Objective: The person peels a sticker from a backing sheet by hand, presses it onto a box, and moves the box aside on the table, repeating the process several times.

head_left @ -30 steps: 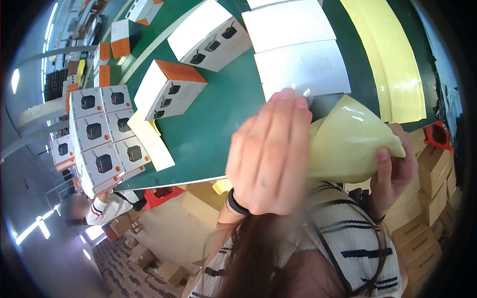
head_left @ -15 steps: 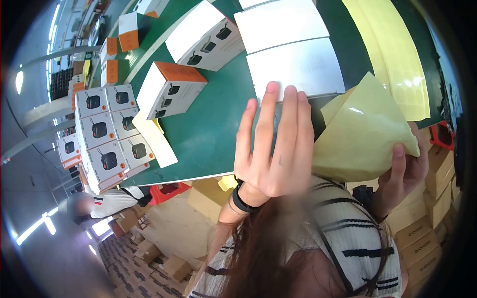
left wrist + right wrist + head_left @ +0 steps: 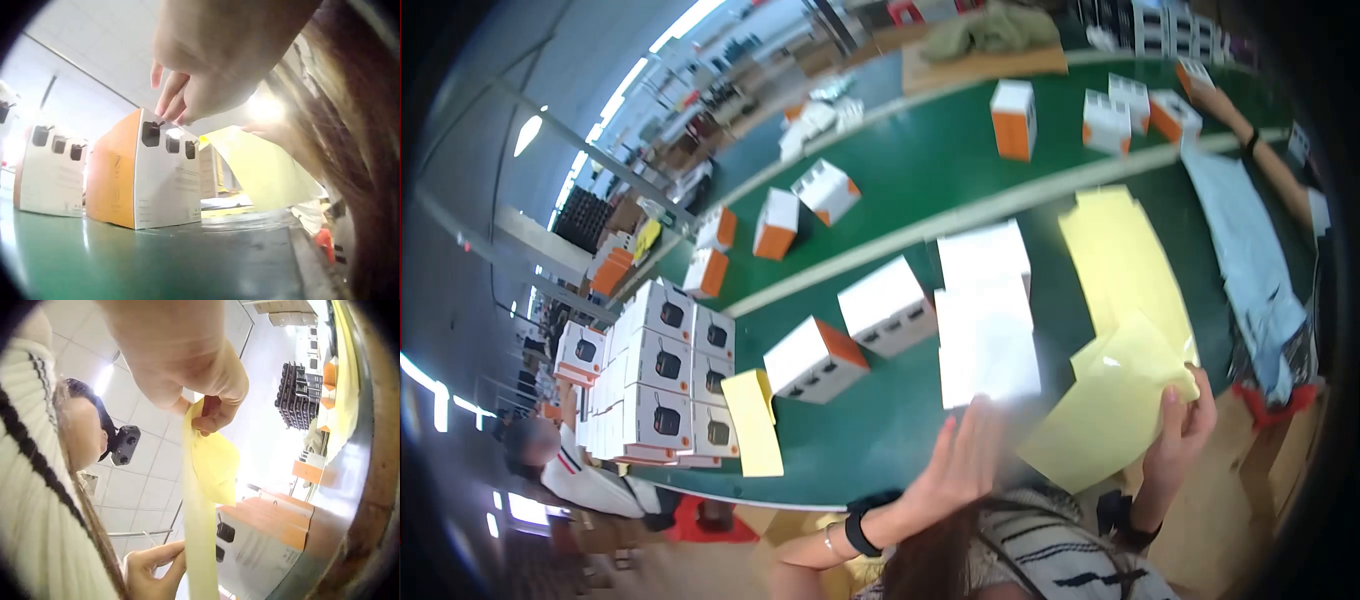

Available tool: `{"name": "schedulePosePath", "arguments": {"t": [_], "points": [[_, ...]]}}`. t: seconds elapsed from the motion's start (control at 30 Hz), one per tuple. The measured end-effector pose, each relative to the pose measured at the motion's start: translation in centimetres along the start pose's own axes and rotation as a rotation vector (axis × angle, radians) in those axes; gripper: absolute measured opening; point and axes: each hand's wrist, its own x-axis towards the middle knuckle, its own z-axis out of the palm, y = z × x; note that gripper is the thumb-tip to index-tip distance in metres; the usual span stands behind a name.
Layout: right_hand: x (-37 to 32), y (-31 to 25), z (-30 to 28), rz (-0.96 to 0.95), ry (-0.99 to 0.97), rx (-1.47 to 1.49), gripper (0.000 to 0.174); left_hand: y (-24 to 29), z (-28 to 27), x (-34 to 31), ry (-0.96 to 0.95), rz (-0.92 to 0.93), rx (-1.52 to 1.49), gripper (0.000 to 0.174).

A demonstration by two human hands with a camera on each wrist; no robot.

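Observation:
My right hand (image 3: 1180, 420) pinches one corner of a glossy yellow sheet (image 3: 1090, 425) between thumb and fingers. The sheet hangs slanted at the table's near edge and overlaps flat yellow sheets (image 3: 1120, 260) behind it. In the right wrist view, the same sheet (image 3: 203, 550) is seen nearly edge-on, its upper end folded over in the grip. My left hand (image 3: 960, 455) has its fingers extended, fingertips right at the near edge of a white box (image 3: 990, 350). In the left wrist view, the fingers reach over the top of an orange-and-white box (image 3: 165, 178) printed with black devices.
Two orange-and-white boxes (image 3: 815, 360) stand left of my left hand. Beyond a yellow strip (image 3: 752, 425) rises a stack of printed boxes (image 3: 665, 360). Blue-grey plastic (image 3: 1250, 260) lies at the right. Another person's hand (image 3: 1215, 100) touches a box at the far right.
The head view has tilted up, showing more of the table. My left hand's fingers, spread half a second ago, are closer together at the box edge. My right hand still holds the yellow sheet.

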Motion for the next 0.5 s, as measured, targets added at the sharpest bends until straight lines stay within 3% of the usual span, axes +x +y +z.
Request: {"name": "schedulePosePath", "arguments": {"t": [0.13,0.2,0.27,0.3,0.33,0.4,0.43,0.5], "points": [[2.5,-0.1,-1.4,-0.102,-0.083,-0.035,0.023,1.7,1.4,-1.2,-0.075,0.115,0.239,0.046],[2.5,-0.4,-1.1,-0.122,-0.004,-0.03,0.021,2.6,1.5,-1.9,-0.149,0.144,0.262,0.048],[2.5,-1.0,-0.7,-0.121,-0.056,-0.016,0.021,2.9,1.6,-2.2,-0.268,0.472,0.414,0.046],[2.4,-1.0,-0.7,-0.131,-0.064,-0.05,0.021,2.4,1.8,-2.4,-0.167,0.427,0.143,0.04],[2.2,-1.0,-0.8,-0.137,-0.061,-0.082,0.021,1.7,1.8,-2.7,-0.172,0.424,0.141,0.04],[1.8,-1.2,-0.9,-0.127,-0.043,-0.094,0.021,-1.5,1.0,-1.7,0.066,0.101,-0.558,0.037],[1.8,-1.5,-1.2,-0.127,-0.015,-0.11,0.02,-3.5,0.5,-0.1,0.3,-0.008,-0.599,0.042],[2.4,-1.7,-1.8,-0.185,-0.007,-0.142,0.02,-6.9,-1.1,3.4,0.104,-0.272,-0.817,0.08]]}}
